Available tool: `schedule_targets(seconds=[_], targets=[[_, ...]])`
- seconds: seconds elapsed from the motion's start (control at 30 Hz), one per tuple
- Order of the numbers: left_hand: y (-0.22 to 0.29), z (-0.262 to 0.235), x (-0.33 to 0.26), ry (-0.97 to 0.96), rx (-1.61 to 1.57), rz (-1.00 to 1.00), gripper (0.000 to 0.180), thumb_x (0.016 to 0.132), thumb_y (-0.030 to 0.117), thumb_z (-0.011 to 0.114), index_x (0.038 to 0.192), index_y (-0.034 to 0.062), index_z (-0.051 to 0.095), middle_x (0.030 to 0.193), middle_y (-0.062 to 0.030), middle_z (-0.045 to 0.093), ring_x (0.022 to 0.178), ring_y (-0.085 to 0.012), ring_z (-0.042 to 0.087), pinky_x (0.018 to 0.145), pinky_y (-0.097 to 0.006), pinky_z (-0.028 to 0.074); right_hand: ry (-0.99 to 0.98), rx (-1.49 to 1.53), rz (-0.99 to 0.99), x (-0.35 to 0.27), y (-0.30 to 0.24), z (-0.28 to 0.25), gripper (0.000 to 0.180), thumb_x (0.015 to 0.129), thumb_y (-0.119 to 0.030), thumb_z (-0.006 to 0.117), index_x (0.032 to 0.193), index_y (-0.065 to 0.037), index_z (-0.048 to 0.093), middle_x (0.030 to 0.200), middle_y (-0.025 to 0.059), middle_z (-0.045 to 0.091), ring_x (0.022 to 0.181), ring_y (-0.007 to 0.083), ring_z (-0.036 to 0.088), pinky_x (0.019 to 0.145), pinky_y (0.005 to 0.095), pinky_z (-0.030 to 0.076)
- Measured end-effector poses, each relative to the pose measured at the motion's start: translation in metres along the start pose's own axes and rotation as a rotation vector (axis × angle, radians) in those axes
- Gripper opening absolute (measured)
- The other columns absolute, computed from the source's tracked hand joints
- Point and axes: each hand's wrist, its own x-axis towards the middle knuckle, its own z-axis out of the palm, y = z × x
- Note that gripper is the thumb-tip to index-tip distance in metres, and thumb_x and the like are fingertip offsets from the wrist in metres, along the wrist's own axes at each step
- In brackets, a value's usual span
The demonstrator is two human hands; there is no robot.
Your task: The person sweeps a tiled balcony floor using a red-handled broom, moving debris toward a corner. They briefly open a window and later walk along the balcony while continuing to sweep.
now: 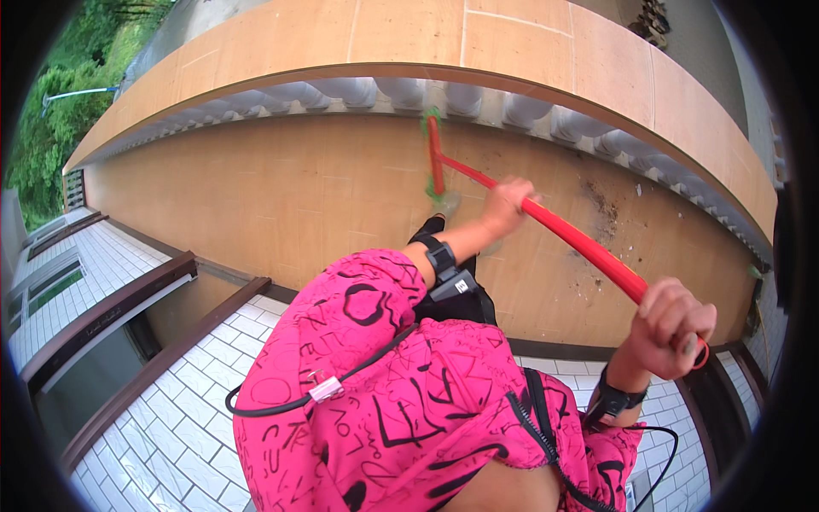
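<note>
Your left hand [507, 205] is closed around the red handle [563, 230] of a broom about midway along its length, fingers wrapped over the top. Your right hand [672, 326] is clamped on the handle's near end, just short of the red hanging loop [701, 354] that shows below the fist. The two hands sit well apart along the shaft. The handle runs diagonally from your right hand at lower right up to the broom head [435, 155] at upper centre; the head is a narrow red bar with green bristle tips at both ends, lying on the tan tiled floor [281, 196] just in front of the row of white balusters [358, 90]. The bristles look blurred. A scatter of dark dirt and debris [604, 209] lies on the floor to the right of the handle, apart from the broom head. Above the balusters runs the broad tan rail cap [409, 38]. Each wrist carries a black strap: left wrist band [439, 256], right wrist band [616, 398]. Your pink sleeves with black print [384, 375] fill the lower middle, a black cable [281, 408] clipped across them. White wall tiles [179, 427] and brown ledges [111, 311] lie at lower left, green trees [51, 128] at far left.
</note>
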Motion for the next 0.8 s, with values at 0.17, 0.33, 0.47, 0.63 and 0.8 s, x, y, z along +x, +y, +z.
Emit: schedule_targets(seconds=[0.17,0.33,0.47,0.63,0.8], targets=[[-0.037,-0.041,0.071,0.009,0.095,0.161,0.028,0.071,0.02,0.065,0.06,0.0053,0.044,0.06,-0.0113,0.047,0.06,-0.0327,0.048,0.06,-0.041,0.04,0.102,0.015,-0.037,0.034,0.044,0.046,0.021,0.086,-0.016,0.046,0.069,-0.011,0.034,0.046,-0.0019,0.032,0.04,0.0097,0.029,0.049,0.0287,0.034],[-0.029,-0.051,0.085,0.08,0.069,0.063,0.026,0.072,0.019,0.064,0.059,0.0037,0.047,0.062,-0.0134,0.052,0.063,-0.0338,0.051,0.058,-0.043,0.04,-0.156,0.006,-0.077,0.064,0.033,0.087,0.019,0.086,-0.011,0.043,0.069,-0.009,0.033,0.047,-0.0003,0.032,0.041,0.0107,0.029,0.046,0.0297,0.031],[-0.035,-0.05,0.085,0.098,-0.033,-0.007,0.022,0.072,0.017,0.063,0.062,0.0033,0.049,0.065,-0.0156,0.053,0.068,-0.0349,0.053,0.059,-0.042,0.041,-0.064,0.052,-0.142,0.06,0.036,0.093,0.017,0.083,-0.008,0.046,0.069,-0.006,0.035,0.048,0.0014,0.035,0.041,0.0125,0.031,0.045,0.0296,0.032],[-0.071,-0.012,0.09,-0.072,-0.004,-0.041,0.011,0.065,0.013,0.06,0.071,0.005,0.056,0.076,-0.0171,0.058,0.078,-0.0364,0.056,0.066,-0.043,0.046,0.256,-0.058,-0.006,0.052,0.079,0.053,0.016,0.083,-0.001,0.038,0.068,-0.006,0.035,0.048,-0.0008,0.029,0.041,0.0089,0.025,0.045,0.0287,0.03],[-0.065,-0.003,0.001,-0.281,0.054,-0.208,0.006,0.066,0.012,0.062,0.068,0.0076,0.058,0.075,-0.0142,0.06,0.081,-0.0357,0.055,0.071,-0.044,0.044,0.236,-0.042,0.216,0.036,0.064,0.043,0.014,0.083,-0.001,0.038,0.071,-0.006,0.035,0.047,-0.0011,0.028,0.04,0.0086,0.026,0.043,0.0265,0.029]])
